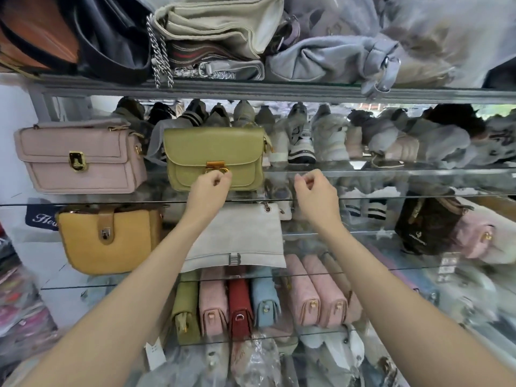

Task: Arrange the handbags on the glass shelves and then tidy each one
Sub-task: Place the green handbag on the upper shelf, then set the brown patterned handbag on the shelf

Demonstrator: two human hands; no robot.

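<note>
An olive-green handbag (215, 156) with a gold clasp (216, 167) stands upright on a glass shelf (391, 195). My left hand (210, 188) is raised to the bag's front, its curled fingertips at the clasp. To the right of the bag, my right hand (314, 188) hovers above the shelf edge with curled fingers and holds nothing. A pink handbag (81, 159) stands to the left on the same shelf. One shelf down are a mustard-yellow bag (109, 241) and a flat grey bag (237, 241).
A row of several small bags (259, 303), green, pink, red and blue, stands on a lower shelf. The top shelf (251, 89) carries piled bags with a hanging chain (159, 60). Mirrored shoes show behind. A dark patterned bag (427, 227) lies at right.
</note>
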